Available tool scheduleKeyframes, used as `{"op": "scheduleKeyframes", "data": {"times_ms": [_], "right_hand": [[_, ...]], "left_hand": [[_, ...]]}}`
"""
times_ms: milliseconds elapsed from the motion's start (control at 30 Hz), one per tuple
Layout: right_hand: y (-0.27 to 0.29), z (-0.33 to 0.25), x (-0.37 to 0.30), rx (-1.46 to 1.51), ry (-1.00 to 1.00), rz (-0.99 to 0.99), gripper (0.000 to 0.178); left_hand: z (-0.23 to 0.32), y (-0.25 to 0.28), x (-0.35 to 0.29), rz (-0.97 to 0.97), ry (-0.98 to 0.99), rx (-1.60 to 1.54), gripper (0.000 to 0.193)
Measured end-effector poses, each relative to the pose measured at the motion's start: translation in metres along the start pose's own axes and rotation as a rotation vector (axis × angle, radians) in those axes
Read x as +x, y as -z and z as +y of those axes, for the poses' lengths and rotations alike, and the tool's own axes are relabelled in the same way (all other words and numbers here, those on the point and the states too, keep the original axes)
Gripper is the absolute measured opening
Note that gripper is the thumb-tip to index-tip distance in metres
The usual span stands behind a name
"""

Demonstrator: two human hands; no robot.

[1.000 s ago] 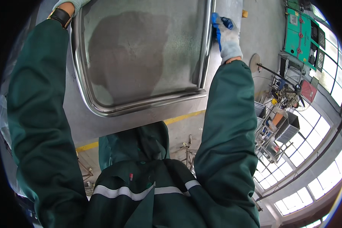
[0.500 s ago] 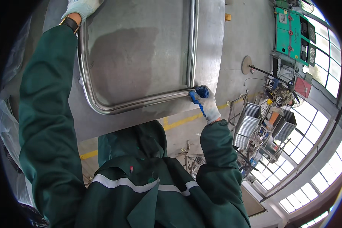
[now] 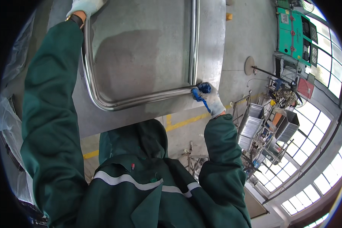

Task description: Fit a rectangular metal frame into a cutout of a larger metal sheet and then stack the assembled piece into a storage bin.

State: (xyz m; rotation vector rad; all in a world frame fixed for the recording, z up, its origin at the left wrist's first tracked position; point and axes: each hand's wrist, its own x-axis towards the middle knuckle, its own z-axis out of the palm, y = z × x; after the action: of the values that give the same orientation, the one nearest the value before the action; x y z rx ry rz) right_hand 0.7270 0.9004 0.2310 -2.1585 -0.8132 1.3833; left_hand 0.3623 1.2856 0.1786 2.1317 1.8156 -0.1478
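Note:
A bent frame of shiny metal tube [image 3: 140,97] lies on a flat grey metal-topped table [image 3: 212,38]. My right hand [image 3: 212,100], in a white glove with blue on the fingers, is closed round the frame's near right corner. At the far left, my left hand [image 3: 87,5] in a pale glove is at the left tube of the frame. The upper edge of the picture cuts off its fingers, so their grip is hidden. A dark wristband [image 3: 76,19] shows between that glove and my green sleeve.
My body is close to the table's near edge. To the right stand a cart with stacked ribbed metal parts [image 3: 250,125], a pedestal fan [image 3: 293,85] and a green machine [image 3: 292,36]. A yellow line [image 3: 186,123] marks the floor. Clear plastic sheeting [image 3: 11,121] hangs at the left.
The whole view has shifted slightly, so the frame and table appear a little further right. Both hands keep their places at the frame.

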Motion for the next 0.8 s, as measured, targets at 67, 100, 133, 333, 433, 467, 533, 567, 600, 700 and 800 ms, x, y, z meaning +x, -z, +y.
{"op": "scheduleKeyframes", "data": {"times_ms": [67, 100, 133, 333, 433, 467, 533, 567, 600, 700, 800], "right_hand": [[0.000, -0.010, 0.002, -0.048, -0.008, 0.040, 0.028], [-0.001, -0.015, 0.003, -0.070, -0.011, 0.060, 0.032], [-0.007, -0.024, 0.006, -0.063, 0.014, 0.054, 0.032], [-0.036, -0.067, 0.020, -0.254, 0.123, 0.275, 0.041], [-0.041, -0.051, 0.020, -0.360, 0.018, 0.315, 0.046], [-0.044, -0.046, 0.015, -0.340, 0.042, 0.314, 0.046], [-0.044, -0.029, -0.001, -0.388, 0.005, 0.257, 0.049], [-0.043, -0.017, -0.011, -0.412, -0.019, 0.229, 0.050], [-0.043, -0.008, -0.017, -0.431, -0.037, 0.206, 0.052], [-0.047, 0.047, -0.051, -0.405, 0.025, 0.207, 0.055], [-0.050, 0.126, -0.104, -0.452, 0.026, 0.235, 0.056]], "left_hand": [[0.009, 0.008, -0.008, 0.045, -0.001, -0.104, 0.075], [0.013, 0.011, -0.011, 0.069, -0.003, -0.155, 0.076], [0.001, 0.003, -0.009, 0.177, -0.089, -0.183, 0.079], [-0.014, -0.055, -0.129, 0.399, -0.156, -0.216, 0.081], [0.000, -0.071, -0.207, 0.380, -0.171, -0.154, 0.081], [-0.003, -0.076, -0.228, 0.402, -0.204, -0.173, 0.082], [-0.007, -0.088, -0.269, 0.435, -0.239, -0.175, 0.082], [-0.007, -0.094, -0.290, 0.424, -0.248, -0.197, 0.082], [-0.007, -0.096, -0.305, 0.420, -0.263, -0.216, 0.082], [-0.009, -0.113, -0.362, 0.396, -0.293, -0.164, 0.080], [-0.012, -0.149, -0.431, 0.448, -0.364, -0.216, 0.075]]}}
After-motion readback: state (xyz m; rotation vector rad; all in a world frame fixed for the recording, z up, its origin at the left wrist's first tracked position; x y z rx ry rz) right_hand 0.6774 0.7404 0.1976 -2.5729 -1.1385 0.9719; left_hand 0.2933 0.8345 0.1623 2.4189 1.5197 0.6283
